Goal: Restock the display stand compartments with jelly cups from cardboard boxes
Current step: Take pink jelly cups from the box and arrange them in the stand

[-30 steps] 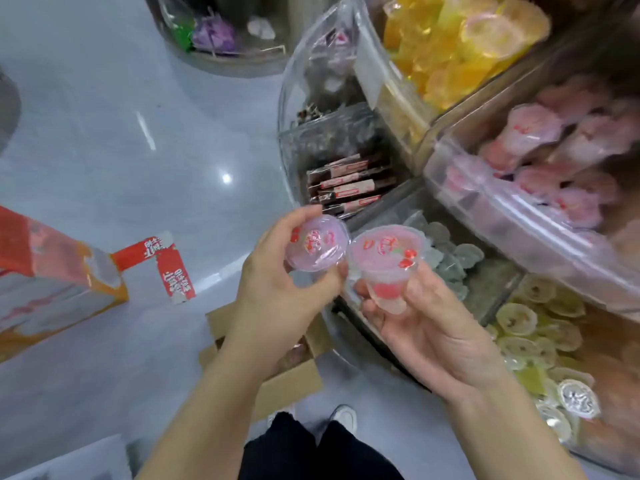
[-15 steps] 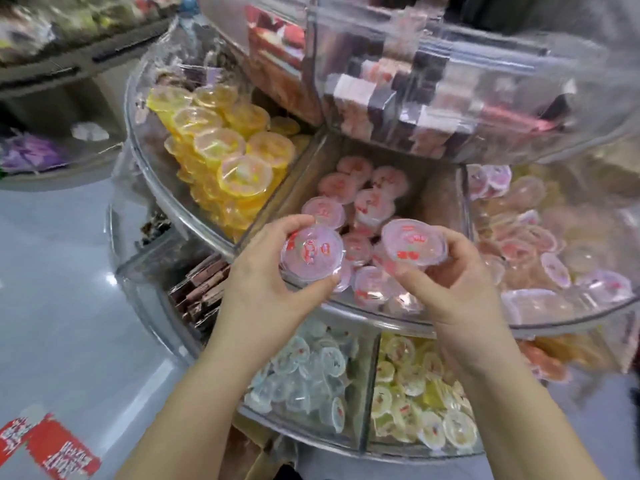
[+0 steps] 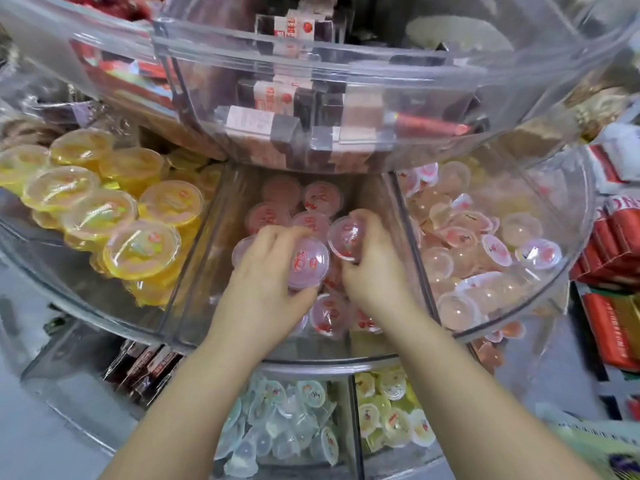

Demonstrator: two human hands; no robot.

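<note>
Two pink jelly cups, one per hand, both inside the middle compartment (image 3: 221, 271) of the clear round display stand (image 3: 329, 367).

Left cup (image 3: 308, 263): gripped in the left hand (image 3: 263, 289), fingers curled over its far rim, thumb under the near side. Foil lid faces up and toward the camera, cup axis tilted slightly right.

Right cup (image 3: 348, 237): gripped in the right hand (image 3: 374, 265), fingers wrapped round its right side. Lid faces up and left, axis leaning toward the left cup. The two cups sit just beside each other (whether they touch cannot be told).

Change from half a second ago: both hands were then above the compartment's front wall; they are now lower and further in, among the pink cups already lying there (image 3: 322, 199). A second ago they were out in front of the stand, near the floor.

Neighbouring stock: yellow cups (image 3: 142, 249) in the left compartment, pale cups (image 3: 498, 251) in the right, whitish cups (image 3: 287, 427) and yellow-green cups (image 3: 391, 417) on the tier below, boxed bars (image 3: 270, 123) on the tier above.

Hard to make out: lid print is blurred; the cup bodies are mostly hidden by the fingers; the compartment floor is covered.
</note>
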